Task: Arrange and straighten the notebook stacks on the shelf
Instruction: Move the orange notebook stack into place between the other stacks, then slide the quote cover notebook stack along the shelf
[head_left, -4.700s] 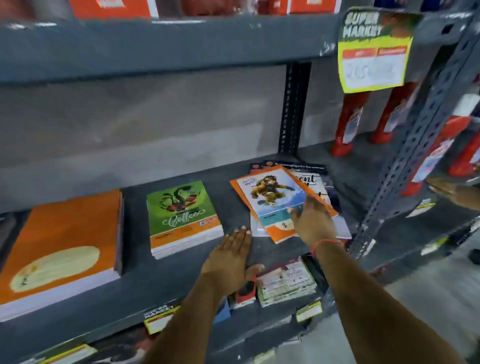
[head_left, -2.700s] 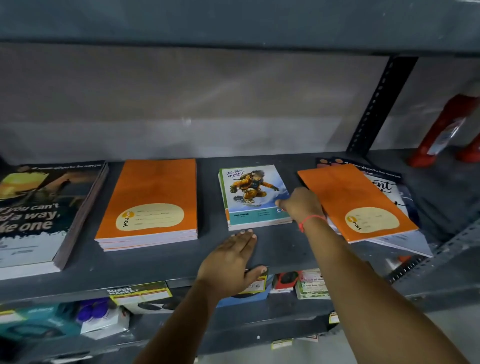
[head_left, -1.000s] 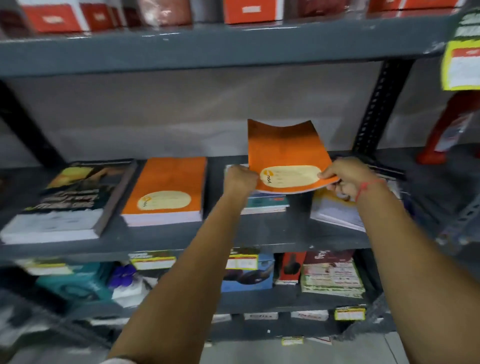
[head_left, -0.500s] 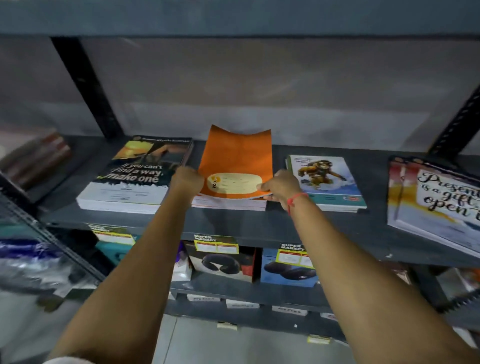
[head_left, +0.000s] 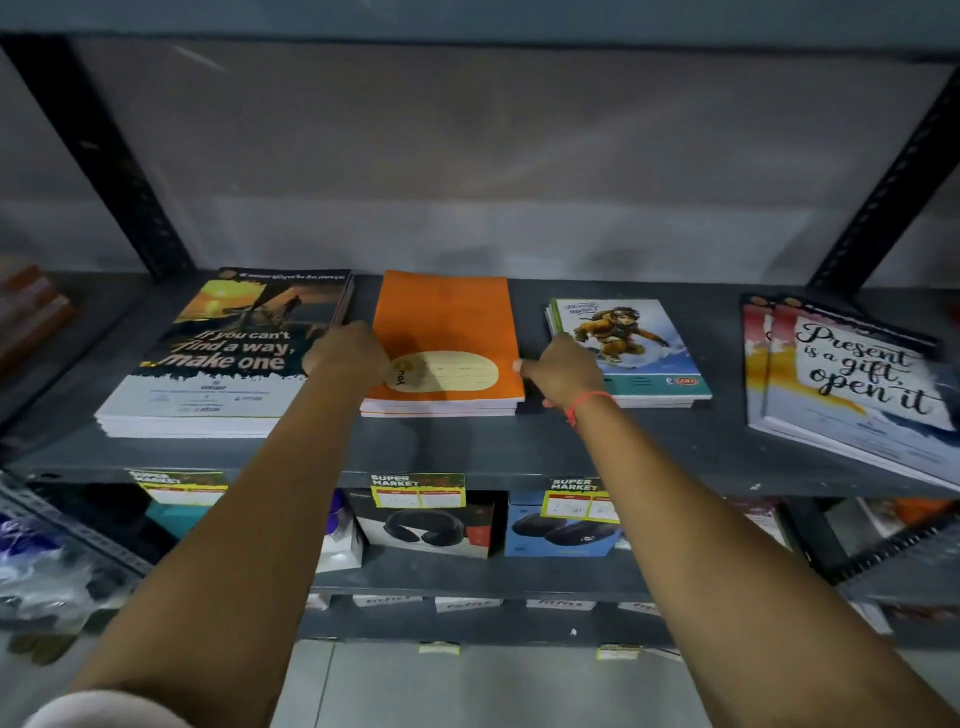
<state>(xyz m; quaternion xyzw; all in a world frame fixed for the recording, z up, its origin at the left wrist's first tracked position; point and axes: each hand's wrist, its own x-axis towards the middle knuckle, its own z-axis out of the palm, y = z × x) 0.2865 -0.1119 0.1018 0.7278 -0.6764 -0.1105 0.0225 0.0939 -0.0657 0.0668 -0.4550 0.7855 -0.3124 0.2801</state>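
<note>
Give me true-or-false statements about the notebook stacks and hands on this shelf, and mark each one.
1. The orange stack lies between the two hands. True.
2. The left hand rests on the "gift" stack. False: it is at the orange stack's left edge; the "gift" stack lies untouched far right.
3. A red thread circles the right wrist. True, by the right hand.
4. The orange stack touches the snowboarder stack. False: bare shelf separates it from the snowboarder stack.

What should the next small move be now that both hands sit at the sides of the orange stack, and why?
Probably let go and reach right to the "Present is a gift" stack. The orange stack looks flat and square between the left hand and right hand, while that far-right stack lies skewed, its notebooks offset.
</note>
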